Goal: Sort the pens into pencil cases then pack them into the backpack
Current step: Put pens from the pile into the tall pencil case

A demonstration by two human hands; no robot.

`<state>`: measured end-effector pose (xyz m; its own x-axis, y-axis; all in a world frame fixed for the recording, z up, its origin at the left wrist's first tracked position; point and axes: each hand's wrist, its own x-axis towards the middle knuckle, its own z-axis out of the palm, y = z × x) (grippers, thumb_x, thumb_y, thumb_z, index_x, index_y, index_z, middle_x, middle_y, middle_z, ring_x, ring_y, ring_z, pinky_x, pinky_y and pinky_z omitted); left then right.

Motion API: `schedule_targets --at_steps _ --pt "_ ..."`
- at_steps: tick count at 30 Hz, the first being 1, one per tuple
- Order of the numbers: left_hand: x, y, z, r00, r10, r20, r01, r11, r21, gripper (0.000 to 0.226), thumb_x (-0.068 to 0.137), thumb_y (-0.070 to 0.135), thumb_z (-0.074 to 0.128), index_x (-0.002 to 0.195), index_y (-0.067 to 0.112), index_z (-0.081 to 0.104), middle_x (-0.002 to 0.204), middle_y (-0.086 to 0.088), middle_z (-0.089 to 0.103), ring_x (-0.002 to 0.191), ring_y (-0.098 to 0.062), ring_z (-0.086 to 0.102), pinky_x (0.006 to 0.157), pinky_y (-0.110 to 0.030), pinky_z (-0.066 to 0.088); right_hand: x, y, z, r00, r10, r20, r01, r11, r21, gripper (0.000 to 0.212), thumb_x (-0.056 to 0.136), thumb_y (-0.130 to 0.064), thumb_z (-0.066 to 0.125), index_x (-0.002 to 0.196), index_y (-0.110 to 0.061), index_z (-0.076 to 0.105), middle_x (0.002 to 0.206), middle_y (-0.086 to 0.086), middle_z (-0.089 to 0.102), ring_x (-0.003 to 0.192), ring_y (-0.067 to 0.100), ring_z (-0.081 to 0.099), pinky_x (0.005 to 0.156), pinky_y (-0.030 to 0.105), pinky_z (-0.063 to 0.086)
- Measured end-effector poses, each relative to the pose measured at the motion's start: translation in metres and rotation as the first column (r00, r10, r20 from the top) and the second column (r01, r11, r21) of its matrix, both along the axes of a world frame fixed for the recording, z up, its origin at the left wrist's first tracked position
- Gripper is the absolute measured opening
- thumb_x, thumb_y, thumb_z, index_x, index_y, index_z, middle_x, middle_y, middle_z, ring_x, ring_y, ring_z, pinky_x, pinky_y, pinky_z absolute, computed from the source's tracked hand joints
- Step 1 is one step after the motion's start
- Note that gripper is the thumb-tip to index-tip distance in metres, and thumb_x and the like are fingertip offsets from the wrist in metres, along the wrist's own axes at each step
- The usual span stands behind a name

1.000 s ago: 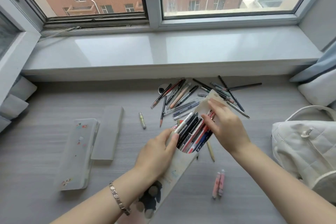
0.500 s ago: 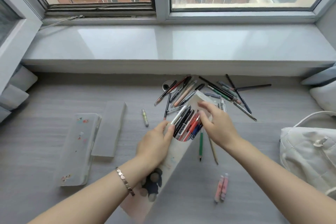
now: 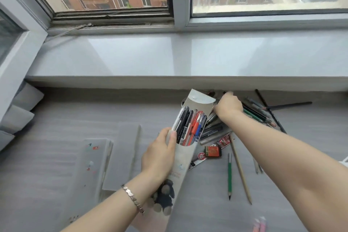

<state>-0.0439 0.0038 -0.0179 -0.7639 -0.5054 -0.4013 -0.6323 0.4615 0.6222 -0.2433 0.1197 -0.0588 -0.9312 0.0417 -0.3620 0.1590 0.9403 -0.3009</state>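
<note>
The long pale pencil case (image 3: 183, 158) lies on a slant over the desk (image 3: 62, 118): its closed end is near the person, and its open mouth and rounded flap (image 3: 199, 99) point up and right toward the window sill (image 3: 169, 58). The left hand (image 3: 160, 154) grips the case by its left edge, thumb laid along the rim of the cut-away mouth. The pens (image 3: 190, 128) inside run along the same axis, their black, red and blue ends standing out under the flap.

Just right of the flap, the right hand (image 3: 228, 106) reaches down into the loose pens (image 3: 254, 113), back of the hand uppermost and fingers curled under. Whether it has hold of one cannot be told, as the fingertips are hidden.

The case covers part of that pile. An eraser (image 3: 212, 151) touches the case's right edge, and a green pencil (image 3: 229, 177) and a wooden pencil (image 3: 241, 171) lie further right. Left of the case lie a grey case (image 3: 122, 156) and a translucent case (image 3: 88, 171) — both blurred. Low and right of it, pink things (image 3: 259, 225) are cut off by the frame's edge.
</note>
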Motion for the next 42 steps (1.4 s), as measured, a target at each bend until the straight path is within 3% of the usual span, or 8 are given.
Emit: schedule_targets --at_steps 5,12,19,22,29,33,38,42 --pt "-0.004 -0.005 0.001 1.0 -0.012 0.016 0.012 1.0 -0.009 0.034 0.097 0.048 0.026 0.116 0.035 0.051 0.104 0.001 0.067 0.098 -0.025 0.059 0.081 -0.034 0.046 0.003 0.012 0.018 0.986 -0.163 0.02 0.162 0.952 -0.259 0.057 0.083 -0.013 0.061 0.127 0.002 0.029 0.115 0.021 0.057 0.102 0.036 0.058 0.073 0.034 0.044" --pt "0.009 0.011 0.001 0.999 -0.035 -0.019 0.036 0.998 0.045 0.031 0.097 0.048 0.028 0.114 0.037 0.052 0.106 0.001 0.067 0.099 -0.025 0.059 0.086 -0.036 0.047 0.062 0.057 0.093 0.973 0.035 -0.229 -0.183 0.724 -0.666 0.047 0.094 -0.016 0.044 0.138 -0.015 0.026 0.069 0.009 0.056 0.055 0.017 0.049 0.059 0.036 0.047" --pt "0.034 0.042 0.011 0.987 -0.127 -0.101 0.133 0.989 0.062 0.038 0.093 0.055 0.031 0.121 0.039 0.052 0.113 0.007 0.068 0.108 -0.018 0.06 0.091 -0.035 0.047 0.117 0.082 0.089 0.926 0.163 -0.34 -0.355 0.681 -0.64 0.027 0.092 -0.022 0.052 0.114 -0.028 0.036 0.077 0.024 0.058 0.055 0.018 0.05 0.059 0.036 0.045" --pt "0.043 0.049 0.016 0.986 -0.117 -0.119 0.127 0.989 0.076 0.035 0.095 0.048 0.037 0.123 0.037 0.054 0.116 0.01 0.066 0.111 -0.015 0.058 0.092 -0.031 0.046 0.139 0.09 0.079 0.949 0.083 -0.306 -0.287 0.633 -0.719 0.026 0.087 -0.023 0.059 0.102 -0.028 0.038 0.079 0.003 0.056 0.062 0.001 0.052 0.061 0.012 0.044" --pt "0.062 0.059 0.017 0.985 -0.097 -0.14 0.115 0.985 0.128 0.022 0.095 0.049 0.038 0.101 0.042 0.058 0.1 0.015 0.07 0.099 -0.009 0.062 0.088 -0.033 0.049 0.177 0.105 0.057 0.847 0.297 -0.441 -0.472 0.801 -0.367 0.078 0.083 -0.067 0.033 0.13 -0.006 0.044 0.122 0.0 0.054 0.117 0.011 0.044 0.1 0.015 0.026" --pt "0.067 0.063 0.026 0.981 -0.127 -0.148 0.139 0.988 0.071 0.024 0.096 0.046 0.036 0.107 0.039 0.056 0.104 0.013 0.068 0.101 -0.012 0.061 0.085 -0.031 0.047 0.187 0.109 0.055 0.73 0.517 -0.447 -0.6 0.797 -0.059 0.077 0.09 -0.062 0.021 0.136 -0.004 0.039 0.139 0.013 0.047 0.133 0.023 0.03 0.109 0.033 0.013" --pt "0.075 0.063 0.03 0.977 -0.206 -0.055 0.203 0.978 -0.052 0.032 0.096 0.048 0.032 0.12 0.038 0.051 0.108 0.007 0.068 0.105 -0.019 0.06 0.082 -0.032 0.047 0.179 0.112 0.082 0.837 0.375 -0.4 -0.51 0.8 -0.317 0.039 0.086 -0.03 0.059 0.12 -0.011 0.059 0.118 0.0 0.064 0.111 0.011 0.055 0.104 0.028 0.027" --pt "0.079 0.063 0.032 0.978 -0.205 -0.042 0.201 0.976 -0.082 0.035 0.097 0.048 0.03 0.125 0.038 0.049 0.108 0.002 0.069 0.104 -0.022 0.061 0.081 -0.033 0.048 0.174 0.112 0.088 0.872 0.338 -0.354 -0.456 0.824 -0.335 0.039 0.088 0.005 0.04 0.121 -0.006 0.058 0.121 0.006 0.062 0.116 0.018 0.053 0.097 0.018 0.034"
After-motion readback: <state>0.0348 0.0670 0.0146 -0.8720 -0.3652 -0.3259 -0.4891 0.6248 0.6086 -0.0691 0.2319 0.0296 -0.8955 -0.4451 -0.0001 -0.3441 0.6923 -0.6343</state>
